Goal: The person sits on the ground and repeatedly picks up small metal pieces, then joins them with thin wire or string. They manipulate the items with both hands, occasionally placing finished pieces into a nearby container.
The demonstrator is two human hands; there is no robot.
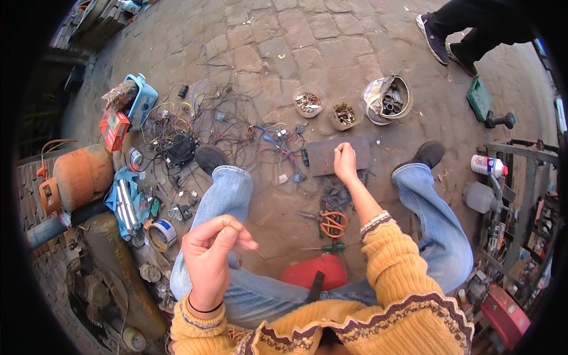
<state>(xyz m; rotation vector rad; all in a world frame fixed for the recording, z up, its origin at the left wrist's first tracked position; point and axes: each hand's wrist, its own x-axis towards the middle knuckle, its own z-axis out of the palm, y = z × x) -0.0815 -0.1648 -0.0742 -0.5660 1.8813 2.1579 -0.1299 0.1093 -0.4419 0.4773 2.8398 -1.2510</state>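
Observation:
My left hand [210,254] is raised above my left thigh, its fingers curled to the thumb in a pinch. Whatever it may hold is too small to make out; a thin pale sliver shows just past the fingertips. Over a dark flat board [322,157] on the ground, my right hand [345,161] is closed, and the inside of its grip is hidden. Orange-handled pliers [334,225] lie between my legs, near a green-handled screwdriver [332,247]. Beyond the board stand a bowl of small metal bits [309,103] and a tub of brass-coloured pieces [344,115].
A tangle of wires and connectors [195,127] spreads at left. An orange gas cylinder [83,174] and a blue basket [142,100] lie farther left. A white bucket [387,97] holds dark parts. A metal rack [526,195] stands at right; another person's shoes [435,41] are at the far right.

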